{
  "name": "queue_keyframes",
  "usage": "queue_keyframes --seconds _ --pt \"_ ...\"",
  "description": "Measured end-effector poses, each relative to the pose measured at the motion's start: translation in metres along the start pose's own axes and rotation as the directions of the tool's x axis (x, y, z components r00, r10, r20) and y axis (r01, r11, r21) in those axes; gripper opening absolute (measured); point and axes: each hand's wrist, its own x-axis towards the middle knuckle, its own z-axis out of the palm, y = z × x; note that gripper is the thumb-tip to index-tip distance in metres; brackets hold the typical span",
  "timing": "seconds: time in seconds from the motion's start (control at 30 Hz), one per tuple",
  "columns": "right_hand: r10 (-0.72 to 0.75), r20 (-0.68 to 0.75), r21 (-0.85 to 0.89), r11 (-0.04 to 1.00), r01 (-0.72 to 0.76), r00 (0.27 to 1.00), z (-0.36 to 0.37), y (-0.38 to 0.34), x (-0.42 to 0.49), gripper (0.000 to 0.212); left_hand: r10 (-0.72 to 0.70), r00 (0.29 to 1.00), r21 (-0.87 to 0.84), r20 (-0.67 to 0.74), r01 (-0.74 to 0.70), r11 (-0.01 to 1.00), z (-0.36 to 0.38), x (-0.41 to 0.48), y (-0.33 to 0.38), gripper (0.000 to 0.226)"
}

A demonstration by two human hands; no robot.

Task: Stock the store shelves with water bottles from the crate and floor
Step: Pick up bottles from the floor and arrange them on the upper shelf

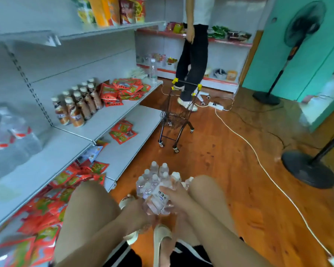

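Slippage worries us: the grip of our right hand (175,195) holds a small clear plastic water bottle (157,201) low between our knees; our left hand (136,210) is too blurred to tell. Dropped, it could topple the clear bottle cluster (155,177) just beyond.

Bare room is left on the middle shelf (62,151) between a wrapped pack (10,135) and the brown bottles (75,106); the floor (220,151) ahead is partly taken by a cart (175,116).
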Motion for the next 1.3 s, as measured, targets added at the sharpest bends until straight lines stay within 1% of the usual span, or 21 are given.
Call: queue_keyframes --seconds 0.07,0.13,0.2,0.27,0.4,0.47,0.57,0.6,0.63,0.67,0.7,0.73,0.83,0.87,0.93,1.0,1.1,1.13,1.2,1.27,1.3 --pt "-0.066 0.058 -0.057 0.996 0.069 0.996 0.021 -0.008 -0.001 0.072 -0.014 0.999 -0.096 -0.041 0.01 0.995 -0.002 -0.015 0.0 0.016" --pt "-0.122 0.093 -0.105 0.986 0.132 0.988 0.043 -0.013 -0.001 0.069 -0.061 0.993 -0.16 -0.098 0.045 0.986 -0.01 -0.03 -0.003 0.009" --pt "-0.19 0.154 -0.126 0.97 0.21 0.97 0.066 -0.02 -0.005 0.07 -0.127 0.978 -0.183 -0.167 0.096 0.979 -0.02 -0.042 -0.013 0.012" --pt "-0.215 0.228 -0.143 0.957 0.251 0.95 0.089 -0.021 -0.006 0.076 -0.212 0.95 -0.218 -0.23 0.162 0.962 -0.026 -0.057 -0.024 0.013" --pt "-0.221 0.334 -0.134 0.951 0.279 0.916 0.131 -0.019 -0.016 0.057 -0.337 0.896 -0.258 -0.29 0.266 0.929 -0.034 -0.086 -0.032 0.029" --pt "-0.229 0.351 -0.161 0.94 0.3 0.908 0.152 -0.016 -0.016 0.068 -0.375 0.865 -0.277 -0.334 0.291 0.916 -0.037 -0.099 -0.035 0.037" --pt "-0.222 0.403 -0.257 0.904 0.342 0.888 0.187 -0.009 -0.014 0.099 -0.445 0.806 -0.359 -0.39 0.312 0.88 -0.041 -0.116 -0.05 0.032" --pt "-0.201 0.426 -0.293 0.892 0.345 0.882 0.198 -0.007 -0.017 0.101 -0.462 0.79 -0.376 -0.404 0.317 0.871 -0.043 -0.124 -0.055 0.029" --pt "-0.195 0.458 -0.309 0.88 0.362 0.867 0.207 -0.008 -0.024 0.096 -0.491 0.767 -0.393 -0.412 0.337 0.856 -0.043 -0.132 -0.062 0.025" --pt "-0.18 0.486 -0.329 0.869 0.37 0.855 0.216 -0.008 -0.032 0.084 -0.523 0.741 -0.425 -0.42 0.349 0.835 -0.042 -0.141 -0.069 0.023" --pt "-0.171 0.522 -0.326 0.865 0.381 0.835 0.225 -0.007 -0.038 0.071 -0.555 0.712 -0.462 -0.431 0.354 0.813 -0.041 -0.15 -0.075 0.028" --pt "-0.166 0.555 -0.322 0.861 0.394 0.815 0.235 -0.006 -0.044 0.067 -0.579 0.684 -0.484 -0.443 0.362 0.797 -0.041 -0.159 -0.081 0.033" --pt "-0.131 0.626 -0.341 0.841 0.421 0.769 0.264 0.009 -0.058 0.093 -0.654 0.607 -0.518 -0.451 0.419 0.746 -0.037 -0.187 -0.097 0.04" --pt "-0.118 0.65 -0.346 0.834 0.43 0.751 0.274 0.016 -0.061 0.097 -0.685 0.576 -0.546 -0.447 0.43 0.719 -0.036 -0.195 -0.1 0.04" --pt "-0.096 0.687 -0.357 0.819 0.449 0.72 0.291 0.023 -0.073 0.095 -0.735 0.514 -0.608 -0.443 0.429 0.667 -0.03 -0.212 -0.105 0.032" --pt "-0.075 0.728 -0.362 0.802 0.475 0.682 0.304 0.027 -0.087 0.086 -0.766 0.458 -0.662 -0.451 0.405 0.631 -0.027 -0.228 -0.109 0.027" --pt "-0.061 0.782 -0.36 0.769 0.528 0.621 0.317 0.035 -0.099 0.054 -0.785 0.413 -0.675 -0.463 0.409 0.614 -0.02 -0.246 -0.114 0.033" --pt "-0.048 0.789 -0.368 0.762 0.533 0.613 0.321 0.036 -0.102 0.049 -0.79 0.394 -0.678 -0.469 0.413 0.608 -0.018 -0.25 -0.116 0.035" --pt "-0.056 0.805 -0.352 0.756 0.552 0.591 0.332 0.041 -0.101 0.055 -0.798 0.358 -0.699 -0.485 0.389 0.6 -0.017 -0.253 -0.121 0.032" --pt "-0.055 0.821 -0.321 0.78 0.538 0.569 0.345 0.049 -0.096 0.07 -0.796 0.321 -0.736 -0.513 0.313 0.6 -0.02 -0.253 -0.126 0.028" --pt "-0.043 0.837 -0.298 0.801 0.519 0.545 0.35 0.047 -0.095 0.073 -0.793 0.295 -0.754 -0.533 0.259 0.603 -0.023 -0.254 -0.127 0.029"
